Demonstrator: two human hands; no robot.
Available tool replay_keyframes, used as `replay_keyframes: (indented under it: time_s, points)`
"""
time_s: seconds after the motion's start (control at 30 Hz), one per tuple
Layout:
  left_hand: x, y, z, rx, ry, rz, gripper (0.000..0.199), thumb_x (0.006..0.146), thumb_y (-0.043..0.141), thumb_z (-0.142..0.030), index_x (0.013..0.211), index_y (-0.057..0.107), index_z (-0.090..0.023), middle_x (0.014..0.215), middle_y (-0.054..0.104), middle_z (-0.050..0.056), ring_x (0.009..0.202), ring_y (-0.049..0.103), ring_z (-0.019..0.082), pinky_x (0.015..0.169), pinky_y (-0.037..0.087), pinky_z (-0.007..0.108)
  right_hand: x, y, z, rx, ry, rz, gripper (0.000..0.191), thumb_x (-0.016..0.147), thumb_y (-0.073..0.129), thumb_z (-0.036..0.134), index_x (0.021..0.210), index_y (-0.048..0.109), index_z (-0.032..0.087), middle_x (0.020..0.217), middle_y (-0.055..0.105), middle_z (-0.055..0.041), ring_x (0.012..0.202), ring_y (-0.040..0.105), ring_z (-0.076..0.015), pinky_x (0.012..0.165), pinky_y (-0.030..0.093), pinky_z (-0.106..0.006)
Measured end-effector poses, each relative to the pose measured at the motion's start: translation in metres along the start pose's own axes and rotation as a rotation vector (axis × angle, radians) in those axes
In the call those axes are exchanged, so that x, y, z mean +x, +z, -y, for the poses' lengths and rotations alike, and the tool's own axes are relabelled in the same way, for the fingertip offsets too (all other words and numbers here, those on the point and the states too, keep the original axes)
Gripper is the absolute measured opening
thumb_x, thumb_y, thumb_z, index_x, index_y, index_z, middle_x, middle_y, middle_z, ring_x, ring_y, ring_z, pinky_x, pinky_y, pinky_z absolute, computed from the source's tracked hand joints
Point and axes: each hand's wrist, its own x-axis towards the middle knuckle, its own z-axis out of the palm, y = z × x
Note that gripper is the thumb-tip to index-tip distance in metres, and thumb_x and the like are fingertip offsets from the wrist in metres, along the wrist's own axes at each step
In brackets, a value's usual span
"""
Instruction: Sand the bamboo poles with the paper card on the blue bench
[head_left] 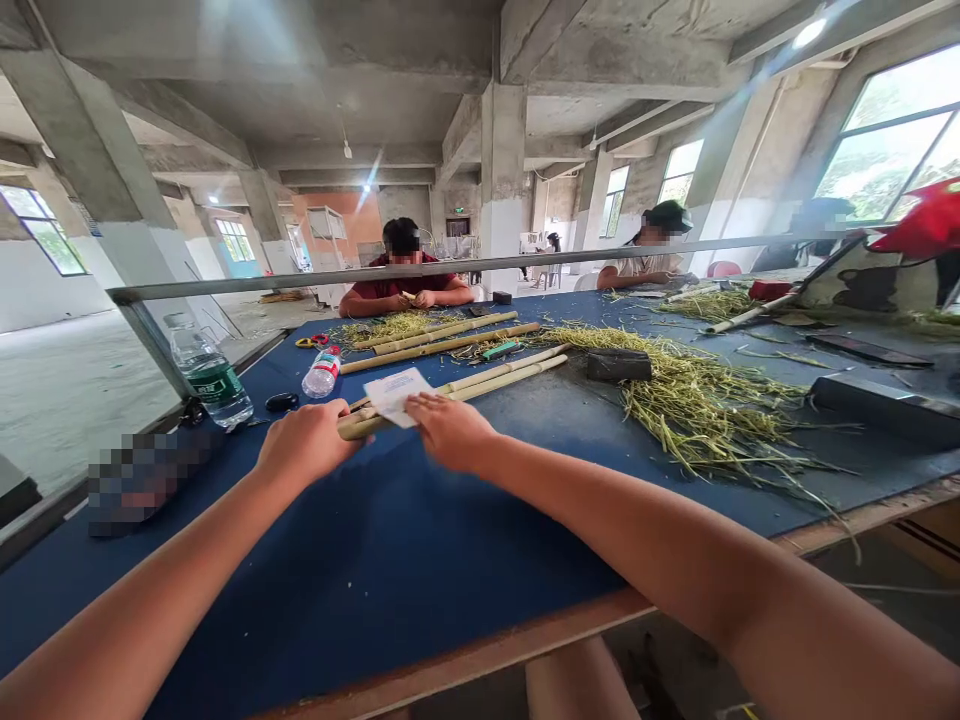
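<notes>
Bamboo stalks (487, 386) lay on the bench (360, 560), long axis going from me toward far right corner | left grip (304, 447) was nearer, at their near ends | right grip (448, 430) touched white paper slip (397, 396) | clamped or apart: I could not tell

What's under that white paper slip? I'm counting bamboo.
Bamboo canes pass under the white paper slip; the stretch it covers is hidden.
</notes>
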Motion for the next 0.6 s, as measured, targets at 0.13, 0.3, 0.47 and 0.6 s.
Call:
replay_keyframes:
  time_s: [0.13,0.3,0.47,0.6]
  points:
    - [-0.001,-0.001,-0.002,0.001,0.01,0.001,0.062,0.098,0.071,-0.075,0.142,0.085,-0.033,0.131,0.096,0.015,0.121,0.09,0.047,0.086,0.059,0.042,0.005,0.009,0.007,0.049,-0.168,-0.026,0.062,0.117,0.059,0.016,0.178,0.068,0.012,0.184,0.064,-0.0168,0.175,0.057,-0.0271,0.15,0.039,-0.041]
    - [-0.001,-0.001,-0.003,-0.032,-0.015,0.002,0.052,0.097,0.07,-0.079,0.119,0.086,-0.034,0.116,0.097,0.01,0.113,0.091,0.043,0.082,0.056,0.039,0.003,-0.01,-0.028,-0.007,0.196,0.019,0.052,0.124,0.052,0.017,0.171,0.074,0.012,0.176,0.072,-0.0204,0.173,0.061,-0.0315,0.144,0.049,-0.051]
    - [-0.001,0.001,-0.004,-0.014,0.011,0.018,0.056,0.099,0.07,-0.079,0.128,0.087,-0.034,0.123,0.097,0.013,0.118,0.09,0.045,0.083,0.057,0.041,0.002,0.006,-0.011,0.052,0.009,-0.026,0.058,0.119,0.058,0.017,0.176,0.071,0.014,0.183,0.065,-0.0176,0.177,0.056,-0.03,0.15,0.041,-0.049]
    - [0.0,0.002,-0.002,-0.009,0.038,0.01,0.061,0.1,0.073,-0.076,0.14,0.087,-0.033,0.134,0.096,0.015,0.125,0.089,0.047,0.086,0.059,0.041,0.004,0.012,0.007,0.092,-0.185,-0.052,0.058,0.12,0.057,0.019,0.177,0.07,0.017,0.183,0.066,-0.0144,0.174,0.059,-0.0269,0.15,0.04,-0.044]
